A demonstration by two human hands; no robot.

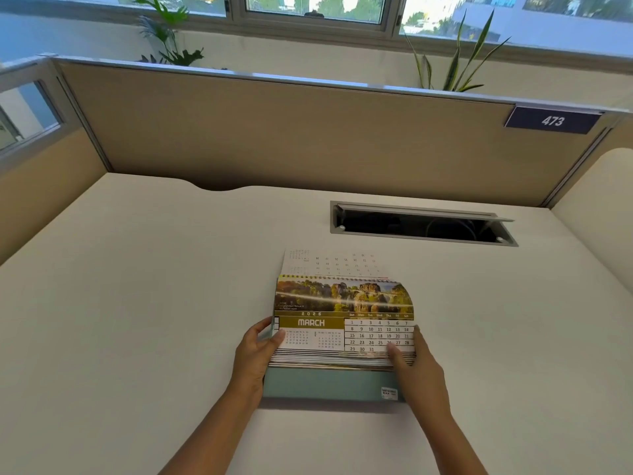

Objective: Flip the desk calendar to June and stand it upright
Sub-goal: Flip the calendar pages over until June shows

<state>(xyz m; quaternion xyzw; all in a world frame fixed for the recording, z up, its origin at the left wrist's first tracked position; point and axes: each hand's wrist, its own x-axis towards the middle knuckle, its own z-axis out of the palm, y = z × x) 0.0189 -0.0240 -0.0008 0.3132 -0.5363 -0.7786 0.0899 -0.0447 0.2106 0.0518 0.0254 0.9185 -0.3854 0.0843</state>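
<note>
The spiral-bound desk calendar point(342, 303) lies flat on the cream desk point(137, 303), its top page showing MARCH 2026 under a landscape photo. That page bows upward. Pages turned earlier lie flipped over beyond the spiral, face down. A pale green cardboard base point(325, 383) shows at the near edge. My left hand point(255, 354) grips the calendar's left edge, thumb on the March page. My right hand point(416, 368) holds the lower right corner, thumb pressing on the page near the date grid and fingers at the stack of page edges.
An open cable hatch point(423, 223) is set into the desk behind the calendar. A beige partition point(308, 132) with a plate reading 473 point(552, 120) closes the back, side panels stand left and right. Plants point(455, 56) and windows lie beyond.
</note>
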